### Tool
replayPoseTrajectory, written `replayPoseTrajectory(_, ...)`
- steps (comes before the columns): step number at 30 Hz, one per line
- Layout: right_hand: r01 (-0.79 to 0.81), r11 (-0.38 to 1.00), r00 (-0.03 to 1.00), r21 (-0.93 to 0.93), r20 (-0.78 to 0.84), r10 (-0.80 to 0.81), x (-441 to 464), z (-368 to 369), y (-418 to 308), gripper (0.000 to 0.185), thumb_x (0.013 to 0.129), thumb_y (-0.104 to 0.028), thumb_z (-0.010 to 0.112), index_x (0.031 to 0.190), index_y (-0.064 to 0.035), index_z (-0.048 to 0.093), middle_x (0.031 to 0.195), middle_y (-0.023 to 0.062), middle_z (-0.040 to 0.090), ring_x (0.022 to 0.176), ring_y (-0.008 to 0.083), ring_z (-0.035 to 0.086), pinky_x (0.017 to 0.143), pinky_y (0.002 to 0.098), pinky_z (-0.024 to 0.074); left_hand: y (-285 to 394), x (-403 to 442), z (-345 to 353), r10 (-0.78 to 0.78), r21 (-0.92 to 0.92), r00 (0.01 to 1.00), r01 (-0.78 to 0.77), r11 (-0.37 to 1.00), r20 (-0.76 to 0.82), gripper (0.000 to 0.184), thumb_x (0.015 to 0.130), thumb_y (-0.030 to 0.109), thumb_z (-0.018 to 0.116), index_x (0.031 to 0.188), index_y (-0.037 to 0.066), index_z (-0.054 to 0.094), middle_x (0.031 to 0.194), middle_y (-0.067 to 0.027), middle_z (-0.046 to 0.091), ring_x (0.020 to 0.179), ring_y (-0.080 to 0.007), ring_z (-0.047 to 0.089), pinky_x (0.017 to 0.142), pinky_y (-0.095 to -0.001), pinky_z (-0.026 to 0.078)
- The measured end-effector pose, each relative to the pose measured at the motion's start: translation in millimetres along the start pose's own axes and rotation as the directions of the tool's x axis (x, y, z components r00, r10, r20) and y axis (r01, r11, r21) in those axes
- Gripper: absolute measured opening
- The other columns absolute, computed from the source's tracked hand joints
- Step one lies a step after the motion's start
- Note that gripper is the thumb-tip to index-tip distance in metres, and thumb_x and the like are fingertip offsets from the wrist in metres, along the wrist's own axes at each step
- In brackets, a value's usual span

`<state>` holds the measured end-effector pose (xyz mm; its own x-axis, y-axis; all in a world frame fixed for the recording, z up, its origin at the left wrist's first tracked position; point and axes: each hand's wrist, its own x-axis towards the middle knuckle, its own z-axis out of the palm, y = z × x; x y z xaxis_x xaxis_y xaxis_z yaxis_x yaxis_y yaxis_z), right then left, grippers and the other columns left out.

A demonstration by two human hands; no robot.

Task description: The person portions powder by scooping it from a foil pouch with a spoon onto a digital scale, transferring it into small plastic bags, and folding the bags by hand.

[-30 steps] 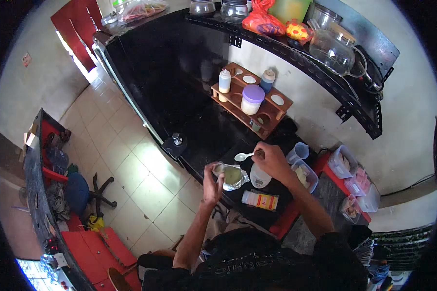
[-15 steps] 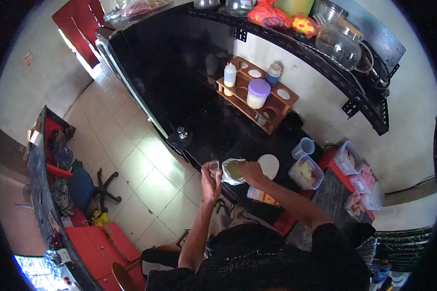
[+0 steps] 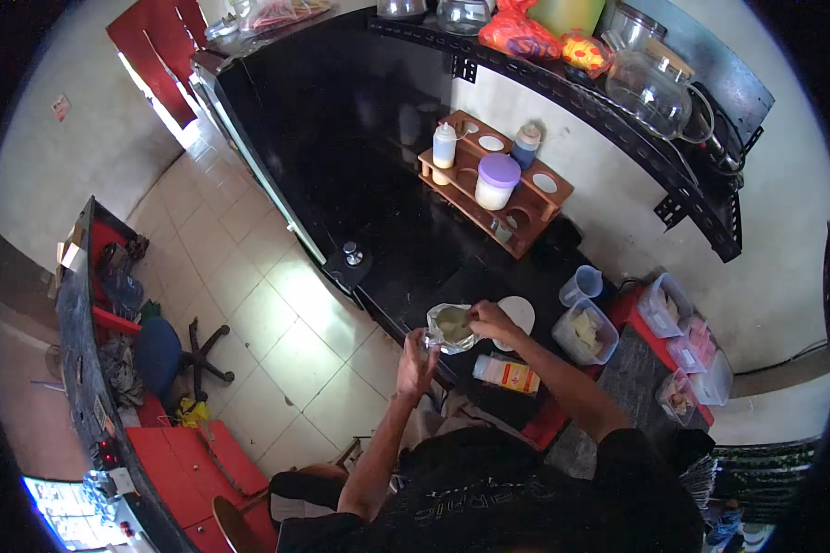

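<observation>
An opened foil-lined bag [image 3: 444,345] with a pale greenish-beige substance inside stands at the counter's front edge. Beside its left rim, my left hand [image 3: 415,370] is closed round a small clear cup [image 3: 431,340]. My right hand [image 3: 492,323] is over the bag's right side, fingers pinched together and pointing into the opening; whatever they grip is too small to make out. A white round lid [image 3: 517,316] lies partly behind my right hand. Below it is a packet with an orange and yellow label [image 3: 510,374].
A wooden rack [image 3: 526,221] holds squeeze bottles and a purple-lidded tub [image 3: 496,181]. On the right stand a clear measuring jug [image 3: 581,285] and several plastic boxes [image 3: 585,333]. A metal tamper [image 3: 351,253] sits near the counter's left edge. A black shelf [image 3: 563,77] overhangs the back.
My left hand has brought the clear cup down and right, against the bag's rim. My right hand has shifted slightly, and more of the bag's contents shows. The view has moved a little.
</observation>
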<state>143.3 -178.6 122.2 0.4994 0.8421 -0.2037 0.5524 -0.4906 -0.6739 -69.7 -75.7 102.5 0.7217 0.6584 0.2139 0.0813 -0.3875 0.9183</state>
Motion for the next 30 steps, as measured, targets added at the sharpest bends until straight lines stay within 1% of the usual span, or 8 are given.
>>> replayPoseTrajectory(6, -0.037, 0.999, 0.997, 0.033, -0.07, 0.039, -10, -10, 12, 0.027, 0.075, -0.019, 0.065, 0.091, 0.001, 0.071, 0.078, 0.0155, 0.07, 0.073, 0.0218, 0.069, 0.066, 0.0347, 0.0522, 1, 15, -4, 0.13, 0.036, 0.99, -0.132, 0.991, 0.052, 0.045, 0.09, 0.022, 0.063, 0.123, 0.0, 0.044, 0.11, -0.0211, 0.057, 0.101, -0.0368, 0.058, 0.086, -0.0434, 0.048)
replayPoseTrajectory(12, -0.063, 0.994, 0.994, 0.09, -0.08, 0.07, -26, -35, 10, 0.025, 0.082, -0.023, 0.065, 0.092, -0.0006, 0.072, 0.08, 0.0122, 0.071, 0.073, 0.0175, 0.067, 0.067, 0.0307, 0.0503, -2, 30, -3, 0.173, 0.099, 0.981, -0.182, 0.978, 0.092, 0.048, 0.083, 0.012, 0.068, 0.122, 0.001, 0.043, 0.105, -0.0202, 0.058, 0.093, -0.0361, 0.061, 0.078, -0.0436, 0.051)
replayPoseTrajectory(14, -0.028, 0.994, 0.995, 0.105, -0.095, 0.038, -27, -43, 7, 0.023, 0.082, -0.021, 0.065, 0.092, -0.0013, 0.072, 0.08, 0.0109, 0.071, 0.073, 0.0162, 0.066, 0.066, 0.0301, 0.0499, -3, 35, -4, 0.275, 0.082, 0.955, -0.284, 0.955, 0.109, 0.046, 0.082, 0.011, 0.068, 0.121, 0.001, 0.045, 0.106, -0.0202, 0.057, 0.093, -0.0363, 0.06, 0.079, -0.043, 0.05)
replayPoseTrajectory(16, -0.044, 0.982, 0.997, 0.182, -0.05, 0.054, -36, -60, -10, 0.021, 0.083, -0.021, 0.064, 0.091, -0.0034, 0.073, 0.079, 0.0082, 0.071, 0.072, 0.0135, 0.064, 0.068, 0.0294, 0.0496, 5, 39, -7, 0.241, 0.064, 0.958, -0.253, 0.965, 0.153, 0.046, 0.082, 0.011, 0.068, 0.12, 0.001, 0.045, 0.106, -0.0199, 0.056, 0.094, -0.0366, 0.059, 0.079, -0.0429, 0.05)
replayPoseTrajectory(19, -0.105, 0.985, 0.992, 0.137, -0.057, 0.114, -41, -75, -24, 0.021, 0.084, -0.021, 0.063, 0.089, -0.004, 0.074, 0.078, 0.0069, 0.071, 0.072, 0.0118, 0.063, 0.068, 0.0291, 0.0494, 8, 44, -7, 0.221, 0.088, 0.952, -0.244, 0.966, 0.21, 0.046, 0.082, 0.011, 0.068, 0.121, 0.0, 0.045, 0.106, -0.0192, 0.055, 0.095, -0.0372, 0.058, 0.08, -0.0427, 0.05)
replayPoseTrajectory(27, -0.038, 0.992, 0.998, 0.119, -0.051, 0.044, -41, -88, -48, 0.021, 0.084, -0.021, 0.063, 0.089, -0.004, 0.074, 0.075, 0.0078, 0.07, 0.071, 0.0124, 0.063, 0.065, 0.0293, 0.0488, 5, 56, 4, 0.239, 0.067, 0.934, -0.265, 0.962, 0.265, 0.049, 0.081, 0.012, 0.068, 0.123, 0.001, 0.045, 0.11, -0.02, 0.055, 0.099, -0.0381, 0.057, 0.083, -0.043, 0.049)
replayPoseTrajectory(29, 0.004, 0.992, 0.997, 0.125, -0.072, 0.005, -40, -82, -50, 0.021, 0.084, -0.021, 0.063, 0.089, -0.0035, 0.073, 0.073, 0.0086, 0.069, 0.071, 0.0123, 0.064, 0.064, 0.0298, 0.0486, 8, 59, 9, 0.344, 0.05, 0.91, -0.364, 0.93, 0.232, 0.048, 0.082, 0.014, 0.067, 0.123, 0.001, 0.045, 0.112, -0.021, 0.054, 0.102, -0.0391, 0.056, 0.087, -0.0434, 0.048)
replayPoseTrajectory(30, 0.077, 0.994, 0.989, 0.08, -0.133, -0.065, -40, -78, -52, 0.02, 0.083, -0.021, 0.063, 0.085, -0.0038, 0.072, 0.072, 0.0117, 0.068, 0.069, 0.0205, 0.065, 0.063, 0.0348, 0.0496, 11, 59, 10, 0.344, 0.05, 0.91, -0.364, 0.93, 0.232, 0.048, 0.082, 0.014, 0.067, 0.123, 0.001, 0.045, 0.112, -0.021, 0.054, 0.102, -0.0391, 0.056, 0.087, -0.0434, 0.048)
